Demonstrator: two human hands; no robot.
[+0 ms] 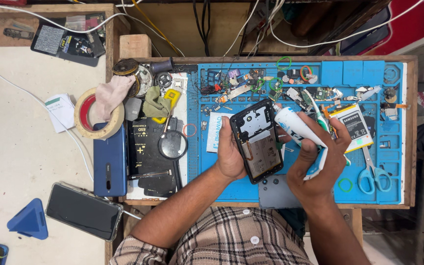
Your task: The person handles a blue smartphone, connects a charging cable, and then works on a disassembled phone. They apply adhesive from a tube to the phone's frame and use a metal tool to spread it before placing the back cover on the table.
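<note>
Nearest the camera, both forearms reach in over a checked shirt. The left hand point(230, 153) wraps the edge of an opened phone point(257, 141) — back cover off, insides facing up — and holds it just above the blue mat point(231, 189). The right hand point(320, 162) grips a white tube point(298, 128), fingers curled round its body, nozzle aimed at the phone's upper right corner. To do this well, I'd say keep the phone level, squeeze gently and run a thin line along the frame only, clear of the battery. Whether anything is coming out of the nozzle is too small to tell; the right palm hides the tube's tail. Further out lie scissors point(372, 175), a loose battery point(355, 126) and a clutter of small parts I can't tell apart — the surface's far edge runs into tangled cables.
</note>
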